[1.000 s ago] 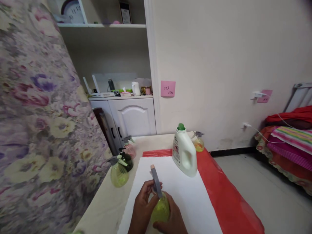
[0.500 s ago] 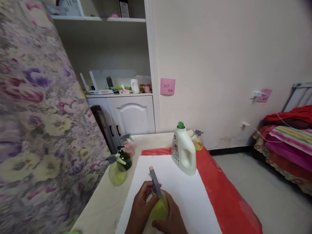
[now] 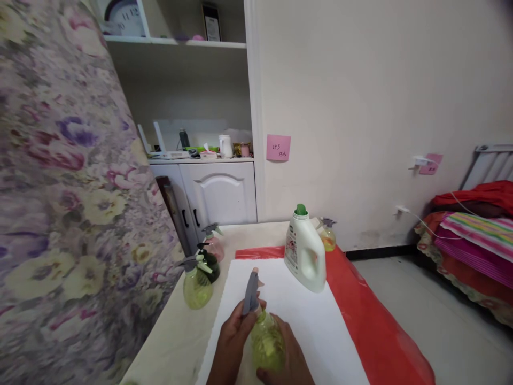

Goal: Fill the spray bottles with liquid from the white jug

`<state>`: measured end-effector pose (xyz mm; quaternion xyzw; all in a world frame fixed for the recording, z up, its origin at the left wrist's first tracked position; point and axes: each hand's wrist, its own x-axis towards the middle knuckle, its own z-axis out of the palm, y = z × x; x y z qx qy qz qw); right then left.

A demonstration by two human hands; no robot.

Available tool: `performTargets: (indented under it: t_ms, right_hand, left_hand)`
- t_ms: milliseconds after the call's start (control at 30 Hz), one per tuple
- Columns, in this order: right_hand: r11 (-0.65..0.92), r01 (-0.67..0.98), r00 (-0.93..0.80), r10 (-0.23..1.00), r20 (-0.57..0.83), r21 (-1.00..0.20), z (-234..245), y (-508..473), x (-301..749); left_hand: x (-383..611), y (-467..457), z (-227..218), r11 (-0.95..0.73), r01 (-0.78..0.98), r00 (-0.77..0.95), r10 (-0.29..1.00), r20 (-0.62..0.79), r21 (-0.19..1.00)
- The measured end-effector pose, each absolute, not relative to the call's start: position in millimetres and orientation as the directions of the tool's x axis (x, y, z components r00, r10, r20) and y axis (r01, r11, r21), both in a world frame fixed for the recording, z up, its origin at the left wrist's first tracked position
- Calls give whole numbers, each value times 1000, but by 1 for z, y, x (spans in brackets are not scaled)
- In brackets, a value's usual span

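a floral curtain [image 3: 68, 187] — a pink note [image 3: 278, 147] on the wall [image 3: 360, 96] — bedding [image 3: 473, 230] at right

Round yellow-green spray bottle [image 3: 267, 342]: translucent plastic, smooth, shiny. Curved grey trigger head [image 3: 250, 293]: opaque plastic, matt. Pale green handled jug [image 3: 297, 255]: opaque plastic, smooth, soft sheen. Long white sheet [image 3: 308, 326]: matt, paper-like. Bright red sheet [image 3: 374, 321]: glossy, plastic-looking. Purple-and-cream floral curtain [image 3: 72, 203]: matt cloth. Square pink note [image 3: 278, 148]: matt paper. White panelled cabinet door [image 3: 224, 197]: smooth, satin finish.
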<state>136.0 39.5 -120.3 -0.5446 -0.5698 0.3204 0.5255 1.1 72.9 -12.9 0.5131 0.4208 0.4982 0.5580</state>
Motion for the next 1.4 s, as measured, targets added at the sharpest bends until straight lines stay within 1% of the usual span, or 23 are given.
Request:
performTargets:
  t_ms: [100,200,333,533,700,867,933,1033,1133,1267,1400]
  right_hand:
    - [203,303,69,970,234,-931,-115,33,138]
    - [184,317,46,977,209,-931,-104,24,137]
    - [121,349,64,986,153,-929,-88,16,136]
    - [84,335,100,987,124,-938,-78,12,130]
    - [85,331,163,976,146,-940,-80,11,126]
    - [138,328,65,984,168,-935,-83,12,130]
    - [141,335,59,984,170,-932,-86,13,131]
    - [125,364,122,976,180,-923,-92,14,129]
    - [111,429,189,959,209,-896,-97,13,125]
    - [84,485,168,968,187,-870,-92,10,123]
    - [48,474,199,967,160,-879,-77,9,122]
  left_hand:
    - [-1,70,-14,-14,-133,171,985,37,991]
    - [-3,66,-9,-22,-154,136,990,43,988]
    - [-6,60,-1,-36,-165,110,992,55,986]
    - [-9,56,0,-118,-163,89,987,134,980]
    - [-9,57,-1,-75,-156,89,992,89,985]
    - [-9,59,-4,-35,-198,73,996,51,980]
    - [-8,60,-6,-31,-215,71,996,48,976]
    - [-7,61,-7,-35,-225,61,997,50,974]
    - [-4,62,-7,-24,-230,55,998,37,973]
    - [-1,61,-5,18,-256,51,999,-5,967]
    - [2,59,-3,7,-278,30,1000,1,961]
